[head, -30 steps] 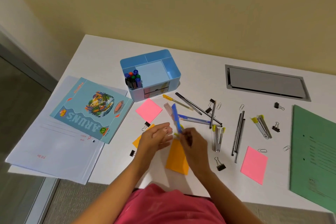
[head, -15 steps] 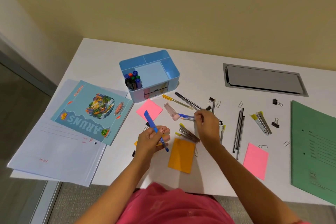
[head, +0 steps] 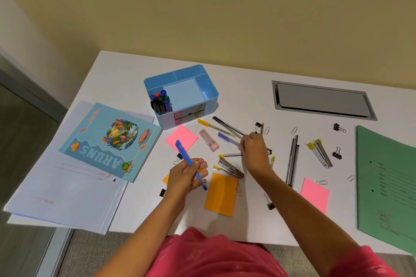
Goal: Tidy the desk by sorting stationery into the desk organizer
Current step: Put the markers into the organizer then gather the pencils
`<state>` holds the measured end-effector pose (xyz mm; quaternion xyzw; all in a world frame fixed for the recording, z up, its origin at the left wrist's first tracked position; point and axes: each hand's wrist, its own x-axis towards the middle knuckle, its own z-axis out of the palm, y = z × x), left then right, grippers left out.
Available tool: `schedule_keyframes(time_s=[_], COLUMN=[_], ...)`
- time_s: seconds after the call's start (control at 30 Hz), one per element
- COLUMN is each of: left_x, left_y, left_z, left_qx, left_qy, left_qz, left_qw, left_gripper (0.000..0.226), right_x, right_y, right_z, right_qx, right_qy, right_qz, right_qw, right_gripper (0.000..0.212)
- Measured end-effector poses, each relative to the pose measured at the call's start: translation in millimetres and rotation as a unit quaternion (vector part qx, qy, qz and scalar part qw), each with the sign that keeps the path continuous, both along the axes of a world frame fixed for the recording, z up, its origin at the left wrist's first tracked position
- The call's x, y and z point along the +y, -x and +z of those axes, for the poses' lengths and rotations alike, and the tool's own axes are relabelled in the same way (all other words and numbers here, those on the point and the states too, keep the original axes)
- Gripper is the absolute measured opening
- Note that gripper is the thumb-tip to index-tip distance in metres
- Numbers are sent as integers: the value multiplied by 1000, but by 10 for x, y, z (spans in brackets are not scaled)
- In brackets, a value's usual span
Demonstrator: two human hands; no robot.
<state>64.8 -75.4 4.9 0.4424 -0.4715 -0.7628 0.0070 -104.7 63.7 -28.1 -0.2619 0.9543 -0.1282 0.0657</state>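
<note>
Left hand (head: pixel 188 174): closed around a blue pen (head: pixel 190 163); the pen runs diagonally, cap end up and away, tip end down past the fingers; held just above the worktop (head: pixel 117 78).
Orange sticky pad (head: pixel 221 194): flat on the worktop, just right of the left hand, near the front edge.
Stapler (head: pixel 229 167): lies between the two hands, touching the orange pad's far corner.
Right hand (head: pixel 254 153): fingers curled down onto a cluster of pens; fingertips meet at a blue-capped pen (head: pixel 228 138); whether it is gripped or only touched cannot be told.
Pink eraser (head: pixel 209 140): flat on the worktop, just left of the blue-capped pen.
Pink sticky pad (head: pixel 181 138): behind the left hand, partly under the blue pen's cap end.
Yellow pen (head: pixel 212 126): loose, in front of the organizer.
Desk organizer (head: pixel 182 94): light blue, beyond both hands; markers (head: pixel 160 102) stand upright in its front-left compartment; the large centre compartment shows only its floor.
</note>
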Motion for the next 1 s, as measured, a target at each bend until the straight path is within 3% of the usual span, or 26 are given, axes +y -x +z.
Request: schedule_keyframes(time_s=[0.2, 0.27, 0.53, 0.7, 0.77, 0.87, 1.0], left_x=[62, 101, 223, 164, 145, 139, 108], left_y=[42, 72, 177, 194, 179, 176, 207], left_z=[44, 70, 124, 108, 106, 107, 89], left_qx=[9, 16, 27, 23, 21, 14, 5], left_qy=[-2, -6, -9, -2, -14, -28, -41], left_qz=[-5, -13, -15, 13, 24, 36, 54], left_qw=[1000, 1000, 999, 1000, 999, 999, 998], left_gripper=[22, 23, 28, 23, 23, 25, 28], right_x=[-66, -130, -150, -113, -101, -101, -96], right_y=[-322, -531, -875, -504, -278, 71, 295], right_z=[300, 387, 406, 408, 345, 172, 35], right_qx=[-69, -82, -111, -80, -81, -47, -14], right_qy=[208, 265, 294, 299, 281, 108, -41], right_qz=[-114, -102, 25, 8, -11, -27, -19], right_qw=[969, 955, 949, 951, 956, 993, 999], right_gripper=[10, 8, 8, 18, 23, 19, 15])
